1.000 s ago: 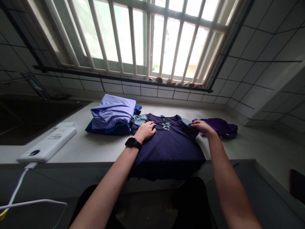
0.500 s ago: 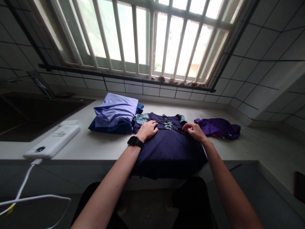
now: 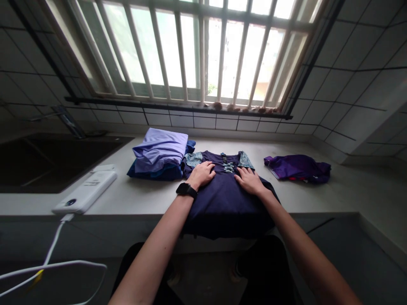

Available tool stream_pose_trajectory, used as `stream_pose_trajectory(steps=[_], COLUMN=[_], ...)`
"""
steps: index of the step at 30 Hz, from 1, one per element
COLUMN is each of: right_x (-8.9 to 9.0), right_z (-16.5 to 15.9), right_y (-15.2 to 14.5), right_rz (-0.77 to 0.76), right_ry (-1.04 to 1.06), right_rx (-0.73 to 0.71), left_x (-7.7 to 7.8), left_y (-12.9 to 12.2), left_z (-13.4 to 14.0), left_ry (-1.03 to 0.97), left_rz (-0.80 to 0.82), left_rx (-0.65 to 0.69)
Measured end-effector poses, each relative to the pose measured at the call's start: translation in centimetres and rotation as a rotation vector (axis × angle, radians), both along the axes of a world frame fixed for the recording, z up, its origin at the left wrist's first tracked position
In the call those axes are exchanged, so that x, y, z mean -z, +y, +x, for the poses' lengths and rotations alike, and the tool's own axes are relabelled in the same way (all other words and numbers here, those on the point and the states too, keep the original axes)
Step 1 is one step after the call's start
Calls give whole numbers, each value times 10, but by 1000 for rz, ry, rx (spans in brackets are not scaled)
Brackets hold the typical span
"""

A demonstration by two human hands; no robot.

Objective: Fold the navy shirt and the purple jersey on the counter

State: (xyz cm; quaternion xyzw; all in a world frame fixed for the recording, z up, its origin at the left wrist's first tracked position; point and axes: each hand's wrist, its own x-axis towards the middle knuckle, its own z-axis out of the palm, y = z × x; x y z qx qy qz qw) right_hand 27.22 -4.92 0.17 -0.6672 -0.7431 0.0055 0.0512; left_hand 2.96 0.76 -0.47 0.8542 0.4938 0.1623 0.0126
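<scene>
A dark navy top (image 3: 227, 203) with patterned light-blue shoulders and small bow-like fastenings lies spread on the counter, its lower part hanging over the front edge. My left hand (image 3: 202, 174) rests on the upper left of the top, fingers stretched out. A black watch is on that wrist. On the other side, my right hand (image 3: 249, 180) lies flat on the cloth just below the right patterned sleeve (image 3: 246, 160), with its fingers apart. Neither hand grips the fabric.
Folded lilac and blue clothes (image 3: 162, 150) are stacked left of the top. A purple garment (image 3: 299, 167) lies to the right. A white power bank (image 3: 85, 192) with a cable sits near the dark sink (image 3: 47, 165). A barred window (image 3: 197, 55) is behind the counter (image 3: 143, 199).
My right hand has gone from a pinch at the top's right sleeve to lying flat, further in on the cloth. The right sleeve now lies folded inward. My left hand stays on the top.
</scene>
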Motion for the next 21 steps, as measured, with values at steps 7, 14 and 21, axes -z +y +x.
stream_pose_trajectory(steps=[7, 14, 21], right_x=[6, 5, 7], right_z=[-1, 2, 0], right_y=[5, 11, 10], right_rz=[4, 32, 57], right_ry=[13, 112, 152], right_rx=[52, 37, 37], left_x=[-21, -29, -38], left_y=[-19, -13, 5], left_z=[-3, -19, -15], left_ry=[39, 41, 206], left_rz=[169, 138, 1], left_rx=[-387, -569, -528])
